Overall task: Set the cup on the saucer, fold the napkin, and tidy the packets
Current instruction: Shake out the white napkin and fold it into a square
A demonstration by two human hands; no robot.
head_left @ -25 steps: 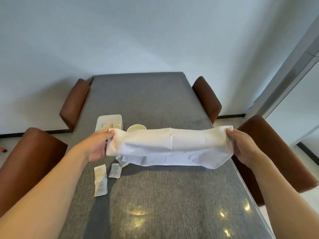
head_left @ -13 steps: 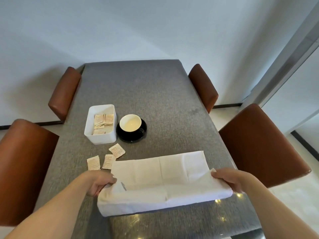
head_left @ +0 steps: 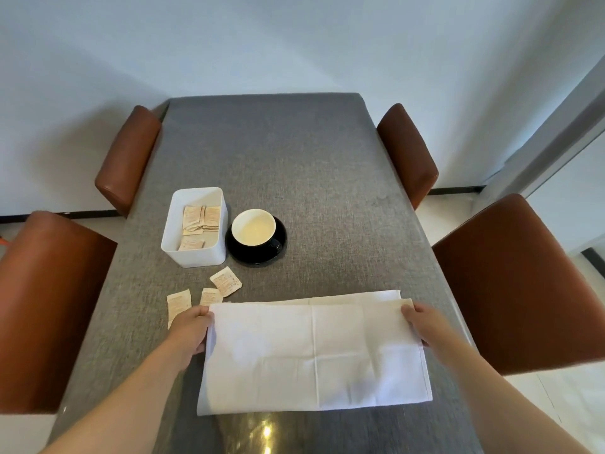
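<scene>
grey cloth is covering the long table [head_left: 327, 165], and four brown chairs [head_left: 530, 283] are standing round it, with a pale wall behind. we are looking down at our two bare hands. the white napkin [head_left: 314, 352] is lying flat on the near part of the table, folded over once. its long side is running from left to right, across the table, and its folded edge is facing us, while the open edges are pointing away towards the cup. our left hand [head_left: 191, 332] is pinching the far left corner of the napkin, with the thumb on top. our right hand [head_left: 422, 322] is pinching the far right corner the same way, fingers curled under the cloth.

the cup [head_left: 253, 228] is sitting upright on the black saucer [head_left: 257, 252], just beside the white box [head_left: 196, 229]. some packets are lying inside the box. three loose packets [head_left: 226, 281] are lying on the table between the box and the napkin, and the left hand is partly hiding one of them.

half a second ago the near half of the napkin was bunched up by the table edge. now it is lying flat over the far half, and both hands are further from us.
</scene>
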